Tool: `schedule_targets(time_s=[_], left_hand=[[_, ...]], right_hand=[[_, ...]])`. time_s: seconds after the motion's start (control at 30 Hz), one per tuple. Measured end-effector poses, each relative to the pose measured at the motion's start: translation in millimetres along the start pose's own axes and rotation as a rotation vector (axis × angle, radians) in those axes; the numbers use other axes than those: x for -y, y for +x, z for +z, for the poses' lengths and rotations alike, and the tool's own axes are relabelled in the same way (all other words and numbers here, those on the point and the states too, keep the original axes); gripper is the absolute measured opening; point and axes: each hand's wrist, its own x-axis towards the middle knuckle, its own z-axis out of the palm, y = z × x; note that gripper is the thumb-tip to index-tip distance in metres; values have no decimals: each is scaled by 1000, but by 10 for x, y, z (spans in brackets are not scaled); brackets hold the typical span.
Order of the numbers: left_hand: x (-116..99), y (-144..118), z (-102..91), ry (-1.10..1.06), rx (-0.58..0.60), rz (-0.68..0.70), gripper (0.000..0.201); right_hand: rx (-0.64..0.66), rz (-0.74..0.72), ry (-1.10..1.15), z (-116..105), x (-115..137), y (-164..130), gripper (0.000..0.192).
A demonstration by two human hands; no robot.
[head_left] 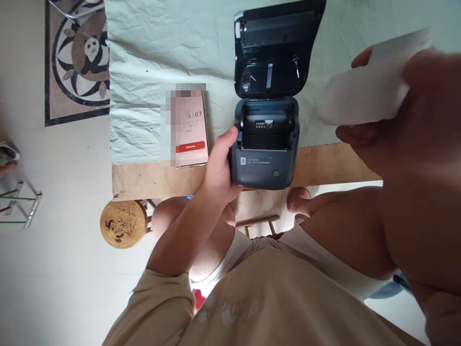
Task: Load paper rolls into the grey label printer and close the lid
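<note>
My left hand [218, 168] grips the dark grey printer [265, 144], its lid [279, 45] flipped open, bay empty. My right hand [403, 110] pinches white paper [363, 91].

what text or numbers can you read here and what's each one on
"5:07" on the phone screen; any digits before it are blurred out.
Red button on the phone: text too small to read.
Label inside the printer bay: too small to read.
Line of print on the printer's front: too small to read.
The paper shows no print.
</note>
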Motion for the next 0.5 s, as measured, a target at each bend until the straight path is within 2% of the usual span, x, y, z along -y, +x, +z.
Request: schedule_targets(time_s=[0.07, 0.13, 0.23, 0.37, 0.5], left_hand=[[-16, 0, 5, -12, 0, -9, 41], [-31, -6, 20, -1, -3, -13, 42], [-46, -11, 38, 16, -17, -14, 40], [-50, -4, 40, -3, 18, -17, 36], [-39, 0, 29, -12, 28, -3, 38]], right_hand=[[-71, 65, 141, 55, -31, -18, 19], [-74, 108, 194, 118, -31, -45, 27], [16, 79, -55, 183, -27, -61, 31], [-22, -36, -475, 195, -56, -31, 33], [-94, -4, -527, 199, -110, 17, 40]])
